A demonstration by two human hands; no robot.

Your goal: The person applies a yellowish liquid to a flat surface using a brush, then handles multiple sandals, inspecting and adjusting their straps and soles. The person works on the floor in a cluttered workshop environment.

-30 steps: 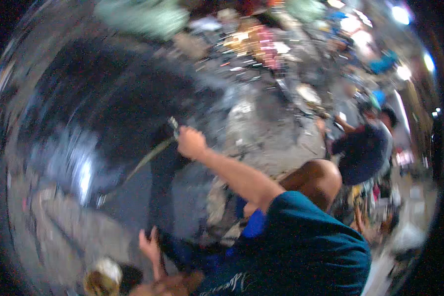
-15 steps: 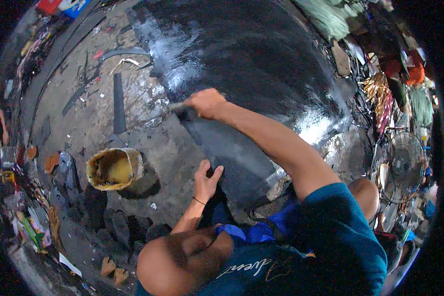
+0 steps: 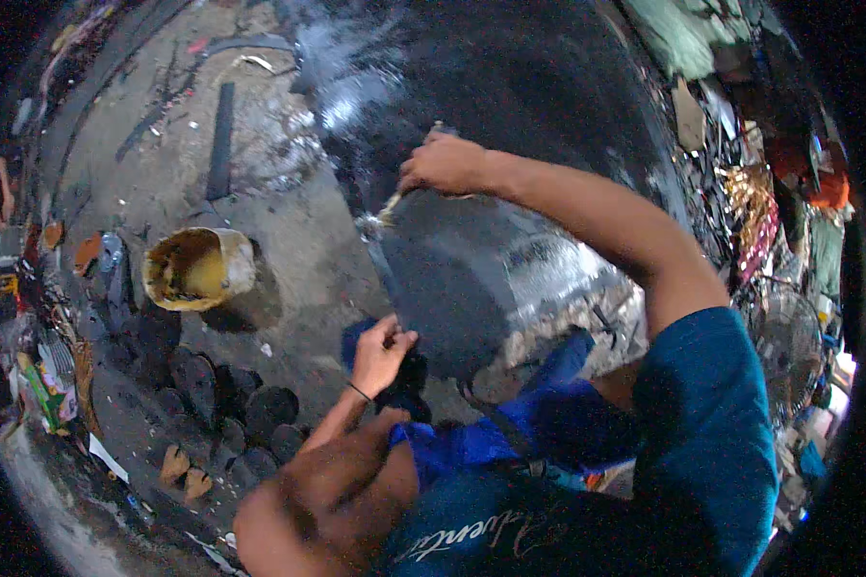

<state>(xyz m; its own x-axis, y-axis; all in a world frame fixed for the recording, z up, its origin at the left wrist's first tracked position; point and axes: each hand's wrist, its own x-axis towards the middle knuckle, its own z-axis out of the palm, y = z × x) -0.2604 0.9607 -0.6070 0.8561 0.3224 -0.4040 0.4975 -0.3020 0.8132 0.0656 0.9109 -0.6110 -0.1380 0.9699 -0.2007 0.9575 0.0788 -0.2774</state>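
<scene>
- My right hand (image 3: 449, 163) is closed around the handle of a brush (image 3: 387, 207); bristle end points down-left, touching the upper left edge of the dark sheet (image 3: 452, 279).
- My left hand (image 3: 380, 354) has its fingers curled, pressing on the sheet's lower left edge; thin dark band on that wrist. Cannot tell whether it grips the edge or just rests on it.
- The dark sheet lies on the concrete floor (image 3: 298, 250) right in front of me, between my two hands, flat and matte, with a shiny silver-black painted area (image 3: 548, 264) just to its right.
- A larger black glossy surface (image 3: 510, 77) spreads behind the sheet toward the top, wet-looking highlights at its left.
- A yellow-stained bucket (image 3: 197, 267) stands on the floor to the left, well apart from the sheet.
- A dark flat strip (image 3: 222, 139) lies on the floor up-left.
- Round dark discs (image 3: 250, 409) are scattered below the bucket.
- A fan grille (image 3: 784, 351) is at the right edge.
</scene>
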